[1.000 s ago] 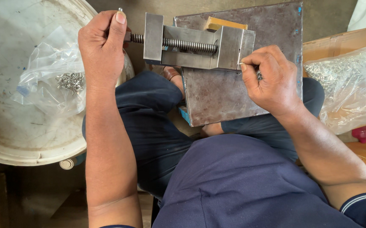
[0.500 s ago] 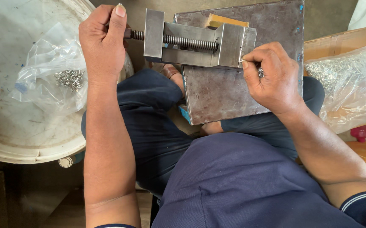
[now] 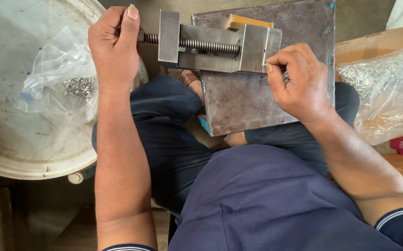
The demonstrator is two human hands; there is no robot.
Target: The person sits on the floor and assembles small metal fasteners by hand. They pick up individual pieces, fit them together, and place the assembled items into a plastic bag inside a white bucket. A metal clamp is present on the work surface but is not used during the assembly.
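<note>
Gripping the vise [image 3: 211, 44] screw: left hand [image 3: 114, 44]; right hand [image 3: 299, 79] pinching beside it.

The person wore a dark navy short-sleeved shirt [image 3: 266, 204] and matching navy trousers [image 3: 164, 135]. Each sleeve cuff, at five and seven o'clock, carried thin white stripes. Both forearms were bare from the cuffs up. The left hand [image 3: 115, 44] and right hand [image 3: 299, 81] had no gloves or rings.
</note>
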